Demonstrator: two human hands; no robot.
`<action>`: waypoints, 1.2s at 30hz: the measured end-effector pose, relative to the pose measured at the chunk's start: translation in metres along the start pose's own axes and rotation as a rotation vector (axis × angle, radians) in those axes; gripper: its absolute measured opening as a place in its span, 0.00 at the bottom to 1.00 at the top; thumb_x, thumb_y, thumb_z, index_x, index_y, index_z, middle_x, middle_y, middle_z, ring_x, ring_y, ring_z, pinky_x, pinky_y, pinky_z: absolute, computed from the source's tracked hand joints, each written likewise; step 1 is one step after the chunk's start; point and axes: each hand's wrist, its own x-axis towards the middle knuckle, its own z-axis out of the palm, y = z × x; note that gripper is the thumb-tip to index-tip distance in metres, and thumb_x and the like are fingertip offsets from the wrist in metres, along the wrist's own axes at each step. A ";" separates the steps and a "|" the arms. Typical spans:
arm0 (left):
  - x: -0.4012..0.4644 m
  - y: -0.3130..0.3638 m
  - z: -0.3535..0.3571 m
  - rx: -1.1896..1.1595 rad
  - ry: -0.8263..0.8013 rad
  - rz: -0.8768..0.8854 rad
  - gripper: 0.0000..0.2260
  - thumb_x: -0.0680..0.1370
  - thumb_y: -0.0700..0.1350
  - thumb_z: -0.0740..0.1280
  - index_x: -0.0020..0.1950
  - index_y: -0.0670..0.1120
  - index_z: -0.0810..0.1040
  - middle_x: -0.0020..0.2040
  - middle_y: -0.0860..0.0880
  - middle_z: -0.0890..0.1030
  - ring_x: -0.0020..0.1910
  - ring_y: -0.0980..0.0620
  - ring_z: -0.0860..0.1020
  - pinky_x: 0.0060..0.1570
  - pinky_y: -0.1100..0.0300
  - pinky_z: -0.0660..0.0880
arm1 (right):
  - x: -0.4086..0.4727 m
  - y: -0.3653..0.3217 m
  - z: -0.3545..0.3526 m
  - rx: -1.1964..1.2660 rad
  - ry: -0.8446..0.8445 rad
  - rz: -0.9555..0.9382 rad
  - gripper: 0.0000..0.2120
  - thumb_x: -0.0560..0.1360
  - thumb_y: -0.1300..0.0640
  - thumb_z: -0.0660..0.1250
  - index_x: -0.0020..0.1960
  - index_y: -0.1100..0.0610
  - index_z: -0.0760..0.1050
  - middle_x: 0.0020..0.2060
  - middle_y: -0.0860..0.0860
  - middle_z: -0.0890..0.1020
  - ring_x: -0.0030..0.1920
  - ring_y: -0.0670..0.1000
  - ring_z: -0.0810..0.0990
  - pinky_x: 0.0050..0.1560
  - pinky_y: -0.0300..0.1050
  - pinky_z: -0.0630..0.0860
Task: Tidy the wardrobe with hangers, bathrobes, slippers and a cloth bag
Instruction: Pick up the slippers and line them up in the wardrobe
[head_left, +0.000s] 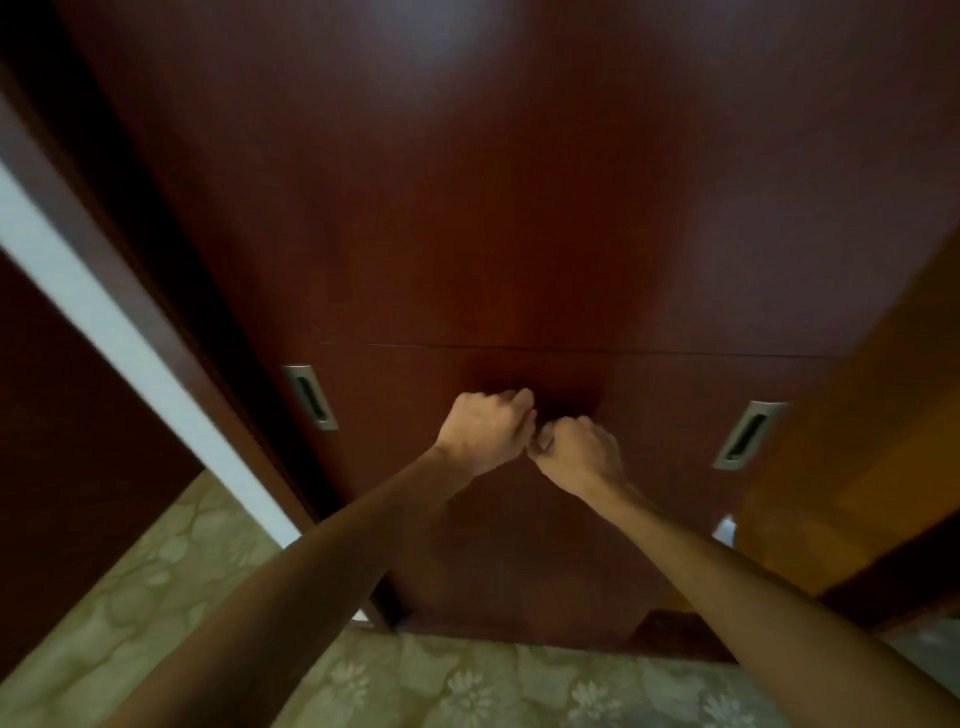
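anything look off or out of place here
One oddity: both fists, left hand and right hand, meet at the middle of the closed wardrobe door, away from either recessed handle.

Two hands: left hand (485, 428), right hand (579, 452); two recessed handles (310, 397) (748, 435); one wardrobe (467, 208).

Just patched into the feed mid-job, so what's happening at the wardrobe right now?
A person stands facing the dark wooden wardrobe, doors closed. Both arms reach forward: the left hand and right hand sit curled, side by side, at the middle of the door front. What they hold, if anything, cannot be told. The two recessed metal handles are untouched. No hangers, bathrobes, slippers or bag are visible.
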 end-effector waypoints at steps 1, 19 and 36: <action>-0.019 -0.028 -0.009 -0.009 0.034 -0.062 0.11 0.80 0.50 0.59 0.44 0.47 0.77 0.34 0.52 0.80 0.27 0.49 0.77 0.25 0.58 0.72 | 0.008 -0.030 0.011 0.012 -0.002 -0.042 0.13 0.78 0.42 0.64 0.44 0.49 0.82 0.38 0.44 0.84 0.42 0.47 0.83 0.44 0.42 0.77; -0.110 -0.214 -0.042 -0.487 -0.231 -1.254 0.29 0.80 0.51 0.68 0.73 0.37 0.60 0.60 0.39 0.80 0.58 0.38 0.81 0.54 0.48 0.79 | 0.054 -0.240 0.098 -0.097 0.162 0.147 0.30 0.76 0.32 0.59 0.28 0.53 0.73 0.24 0.46 0.75 0.25 0.47 0.71 0.36 0.43 0.68; -0.110 -0.212 -0.024 -0.233 -0.189 -1.009 0.23 0.77 0.58 0.70 0.59 0.40 0.75 0.52 0.41 0.83 0.52 0.41 0.83 0.46 0.52 0.77 | 0.054 -0.206 0.094 -0.155 0.167 0.156 0.30 0.76 0.33 0.58 0.26 0.53 0.72 0.22 0.46 0.75 0.25 0.47 0.74 0.33 0.43 0.70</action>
